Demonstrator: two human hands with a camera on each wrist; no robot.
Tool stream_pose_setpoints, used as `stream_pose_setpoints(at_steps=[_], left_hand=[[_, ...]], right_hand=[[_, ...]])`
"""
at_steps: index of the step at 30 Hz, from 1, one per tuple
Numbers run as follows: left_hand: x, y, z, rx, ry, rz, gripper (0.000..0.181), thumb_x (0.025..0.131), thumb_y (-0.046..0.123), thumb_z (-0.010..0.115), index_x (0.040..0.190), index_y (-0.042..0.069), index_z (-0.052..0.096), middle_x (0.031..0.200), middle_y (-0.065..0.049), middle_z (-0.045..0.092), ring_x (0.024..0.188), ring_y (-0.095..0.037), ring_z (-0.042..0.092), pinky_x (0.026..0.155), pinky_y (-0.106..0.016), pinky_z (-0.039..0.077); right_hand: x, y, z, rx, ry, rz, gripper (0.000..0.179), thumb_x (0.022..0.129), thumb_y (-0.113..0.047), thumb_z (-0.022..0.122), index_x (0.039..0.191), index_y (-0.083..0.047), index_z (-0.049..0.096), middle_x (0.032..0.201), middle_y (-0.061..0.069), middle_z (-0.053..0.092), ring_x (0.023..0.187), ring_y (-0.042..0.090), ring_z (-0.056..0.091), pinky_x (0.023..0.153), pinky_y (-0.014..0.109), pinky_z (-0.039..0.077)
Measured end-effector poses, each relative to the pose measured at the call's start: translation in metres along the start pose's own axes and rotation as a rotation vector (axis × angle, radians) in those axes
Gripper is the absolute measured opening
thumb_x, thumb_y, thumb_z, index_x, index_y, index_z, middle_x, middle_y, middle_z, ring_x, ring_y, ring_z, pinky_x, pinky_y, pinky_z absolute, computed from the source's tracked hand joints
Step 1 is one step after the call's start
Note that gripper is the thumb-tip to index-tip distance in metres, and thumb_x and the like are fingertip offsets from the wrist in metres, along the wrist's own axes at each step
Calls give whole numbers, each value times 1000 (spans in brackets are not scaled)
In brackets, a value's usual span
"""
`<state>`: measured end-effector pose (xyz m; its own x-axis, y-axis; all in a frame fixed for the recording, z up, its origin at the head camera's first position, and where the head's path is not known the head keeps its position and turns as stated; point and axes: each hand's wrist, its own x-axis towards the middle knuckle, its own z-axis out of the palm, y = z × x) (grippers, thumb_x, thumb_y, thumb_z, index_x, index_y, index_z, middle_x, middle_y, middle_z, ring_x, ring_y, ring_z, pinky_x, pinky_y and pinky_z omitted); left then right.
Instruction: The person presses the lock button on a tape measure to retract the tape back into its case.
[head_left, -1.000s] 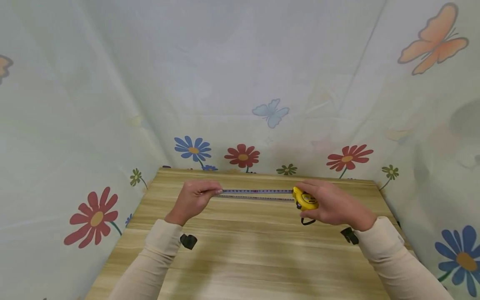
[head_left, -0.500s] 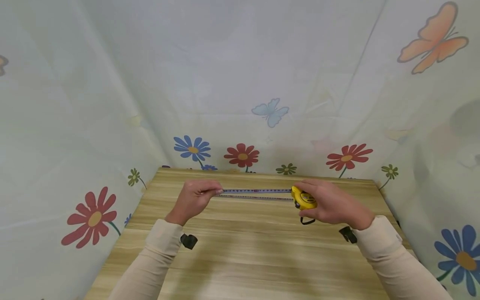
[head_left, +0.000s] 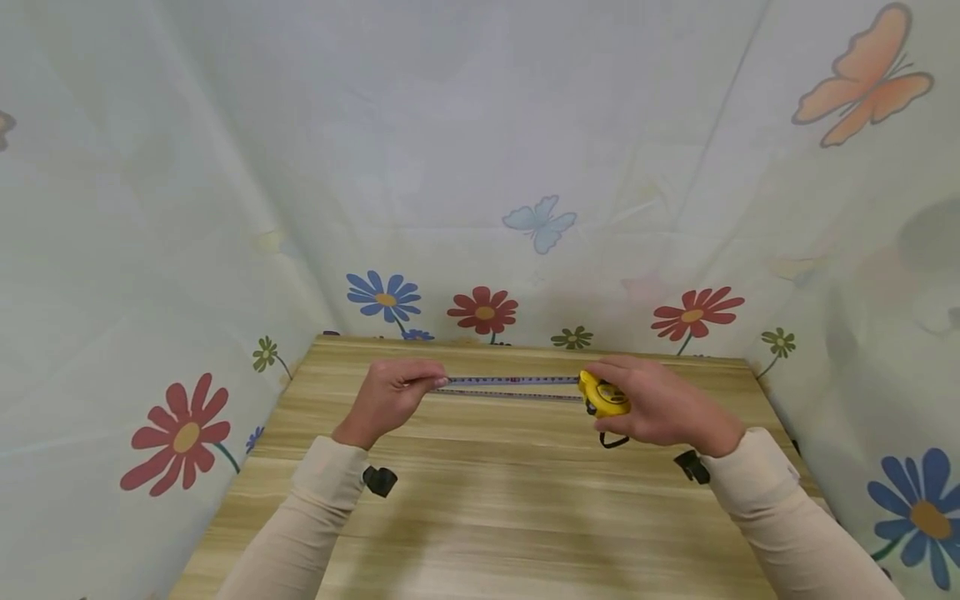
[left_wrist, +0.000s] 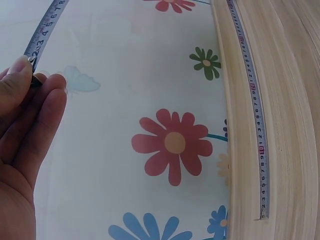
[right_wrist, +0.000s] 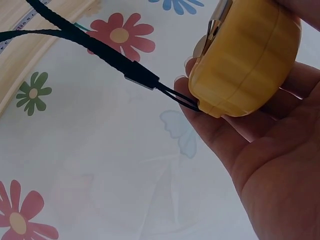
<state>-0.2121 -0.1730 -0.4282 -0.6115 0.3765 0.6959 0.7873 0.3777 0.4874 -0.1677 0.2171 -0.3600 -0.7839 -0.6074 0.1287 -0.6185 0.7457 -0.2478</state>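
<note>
Flower-print backdrop (head_left: pixel 420 125) fills the upper frame, wood-grain tabletop (head_left: pixel 487 475) the lower ctr. Yellow tape-measure case (head_left: pixel 606 398) sits right of ctr, R hand (head_left: pixel 663 406) wrapped round it; L hand (head_left: pixel 390 398), left of ctr, pinches the tip of the metal blade (head_left: pixel 517 381) stretched btwn them. 2nd graduated strip (left_wrist: pixel 257 117) lies on the tabletop. Case prob. rigid, smooth, a bit hefty: hold round its body. Blade likely light, springy, kinkable; best taken by end/flat faces, not edges.

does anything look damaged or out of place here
Nothing looks damaged. Slightly odd, though: a second measuring strip lies on the table, while the blade of the yellow tape measure is held apart from it.
</note>
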Motion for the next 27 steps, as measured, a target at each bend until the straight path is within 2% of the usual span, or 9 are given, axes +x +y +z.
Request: stream_pose_setpoints(at_steps=[6, 17, 27], left_hand=[[3, 3, 1, -2, -6, 5, 13, 88, -3, 79, 94, 8, 83, 90, -5, 81, 76, -16, 75, 74, -11, 56], [4, 10, 1, -13, -23, -37, 13, 89, -1, 79, 94, 10, 83, 91, -5, 81, 77, -16, 75, 75, -11, 56], [6, 11, 1, 1, -16, -12, 13, 88, -2, 80, 94, 9, 83, 91, -5, 81, 78, -16, 76, 75, -12, 57]], right_hand=[[-1, 0, -3, 1, -5, 12, 71, 83, -30, 89, 142, -3, 61, 137, 13, 65, 107, 22, 65, 89, 38, 62], [-1, -2, -4, 17, -18, 4, 70, 84, -30, 89, 142, -3, 61, 135, 13, 65, 106, 21, 64, 87, 38, 61], [2, -3, -5, 12, -18, -6, 70, 85, -31, 88, 143, -3, 60, 136, 13, 65, 108, 23, 65, 88, 40, 61]])
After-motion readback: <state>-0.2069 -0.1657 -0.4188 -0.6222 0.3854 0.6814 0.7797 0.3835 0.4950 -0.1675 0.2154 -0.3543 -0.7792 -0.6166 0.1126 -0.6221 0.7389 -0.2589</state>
